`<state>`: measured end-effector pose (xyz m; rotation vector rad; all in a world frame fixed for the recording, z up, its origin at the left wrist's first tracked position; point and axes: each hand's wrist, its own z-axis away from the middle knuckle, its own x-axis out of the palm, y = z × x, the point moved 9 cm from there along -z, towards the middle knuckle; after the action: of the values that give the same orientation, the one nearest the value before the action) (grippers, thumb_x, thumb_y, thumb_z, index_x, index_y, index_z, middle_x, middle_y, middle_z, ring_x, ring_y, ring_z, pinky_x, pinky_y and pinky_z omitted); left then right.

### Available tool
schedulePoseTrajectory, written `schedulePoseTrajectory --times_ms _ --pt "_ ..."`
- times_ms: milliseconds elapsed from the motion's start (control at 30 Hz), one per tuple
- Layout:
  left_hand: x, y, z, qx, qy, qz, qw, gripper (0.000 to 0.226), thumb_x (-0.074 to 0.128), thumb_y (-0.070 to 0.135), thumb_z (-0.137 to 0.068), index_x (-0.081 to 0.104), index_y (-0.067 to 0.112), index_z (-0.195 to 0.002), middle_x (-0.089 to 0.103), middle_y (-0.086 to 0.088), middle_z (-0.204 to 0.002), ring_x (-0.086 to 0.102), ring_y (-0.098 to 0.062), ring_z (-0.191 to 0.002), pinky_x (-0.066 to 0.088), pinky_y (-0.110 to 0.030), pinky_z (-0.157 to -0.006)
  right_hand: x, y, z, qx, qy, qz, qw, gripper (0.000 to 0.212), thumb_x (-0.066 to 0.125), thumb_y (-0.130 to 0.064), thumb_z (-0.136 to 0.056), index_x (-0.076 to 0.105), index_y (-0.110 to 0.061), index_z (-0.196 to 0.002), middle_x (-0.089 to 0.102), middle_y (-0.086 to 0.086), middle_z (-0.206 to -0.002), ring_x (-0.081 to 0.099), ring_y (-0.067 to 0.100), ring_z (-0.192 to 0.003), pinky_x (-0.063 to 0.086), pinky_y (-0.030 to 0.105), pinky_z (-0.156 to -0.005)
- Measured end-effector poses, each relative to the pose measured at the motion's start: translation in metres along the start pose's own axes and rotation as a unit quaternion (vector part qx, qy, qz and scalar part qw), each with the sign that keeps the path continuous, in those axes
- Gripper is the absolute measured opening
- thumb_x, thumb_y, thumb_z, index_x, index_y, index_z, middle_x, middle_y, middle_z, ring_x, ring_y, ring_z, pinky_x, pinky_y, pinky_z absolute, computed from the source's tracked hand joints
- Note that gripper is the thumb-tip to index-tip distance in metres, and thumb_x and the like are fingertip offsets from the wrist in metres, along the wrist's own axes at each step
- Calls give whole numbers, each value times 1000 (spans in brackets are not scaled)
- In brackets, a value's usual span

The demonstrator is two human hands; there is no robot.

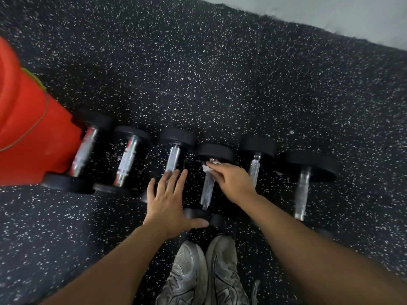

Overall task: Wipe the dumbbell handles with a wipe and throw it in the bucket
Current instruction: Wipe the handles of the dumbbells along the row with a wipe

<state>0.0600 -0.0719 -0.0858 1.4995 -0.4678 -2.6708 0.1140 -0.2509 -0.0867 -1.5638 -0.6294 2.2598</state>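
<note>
Several black dumbbells with silver handles lie in a row on the speckled rubber floor. My right hand [233,181] presses a small white wipe [207,167] on the top end of the fourth dumbbell's handle [208,190]. My left hand [169,201] rests flat, fingers spread, over the near end of the third dumbbell [174,159], with its thumb on the fourth dumbbell's near weight [196,213]. The orange bucket [26,128] stands at the far left, touching the first dumbbell [84,148].
My two grey sneakers [204,274] stand just behind the row. Two more dumbbells [302,190] lie to the right of my right hand. A pale floor strip [352,16] borders the black mat at the top right.
</note>
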Motion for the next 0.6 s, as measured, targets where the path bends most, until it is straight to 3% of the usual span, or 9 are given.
schedulePoseTrajectory --times_ms 100,200,333,400,467,533,600 --pt "1 0 -1 -5 -13 -13 1000 149 40 107 -47 -22 30 -158 -6 5 -172 -17 -19 -155 -11 -54 -124 14 0 8 -49 -46 36 997 39 45 -46 -104 57 -38 -140 65 -6 -136 64 17 -119 47 26 -86" --pt "2 0 -1 -6 -19 -9 1000 149 42 107 -47 -21 30 -159 -6 6 -172 -17 -19 -156 -11 -54 -124 25 -10 24 -127 -113 69 983 47 33 -57 -102 56 -40 -139 70 -6 -128 66 17 -115 54 33 -87" --pt "3 0 -2 -3 -20 -5 1000 150 43 107 -47 -17 30 -160 -4 7 -172 -16 -19 -156 -10 -54 -124 49 -29 46 -240 -184 184 935 36 44 -33 -106 53 -39 -140 72 -3 -117 69 22 -101 48 30 -74" --pt "3 1 -3 0 -23 -6 1000 149 43 107 -47 -15 30 -161 -4 7 -172 -15 -20 -156 -9 -54 -124 37 -32 39 -212 -154 130 956 33 38 -43 -108 58 -39 -134 75 -3 -107 71 18 -91 56 32 -77" --pt "4 2 -4 3 -26 -9 1000 149 43 107 -47 -15 30 -161 -4 6 -172 -15 -20 -156 -8 -54 -125 11 -25 22 -159 -65 52 984 36 38 -48 -107 59 -39 -134 76 -5 -112 70 9 -87 59 33 -80" --pt "4 2 -3 3 -24 -7 1000 149 44 106 -48 -14 30 -161 -3 6 -172 -15 -19 -156 -8 -54 -125 -10 -17 4 -128 8 52 990 35 46 -43 -105 58 -36 -138 71 -6 -127 69 8 -104 57 34 -89" --pt "4 2 -3 4 -27 -5 1000 148 46 105 -48 -13 30 -161 -2 6 -172 -15 -19 -156 -8 -54 -125 -11 -10 -7 -115 0 66 991 36 50 -38 -104 59 -32 -138 69 -4 -132 67 14 -117 53 32 -95"
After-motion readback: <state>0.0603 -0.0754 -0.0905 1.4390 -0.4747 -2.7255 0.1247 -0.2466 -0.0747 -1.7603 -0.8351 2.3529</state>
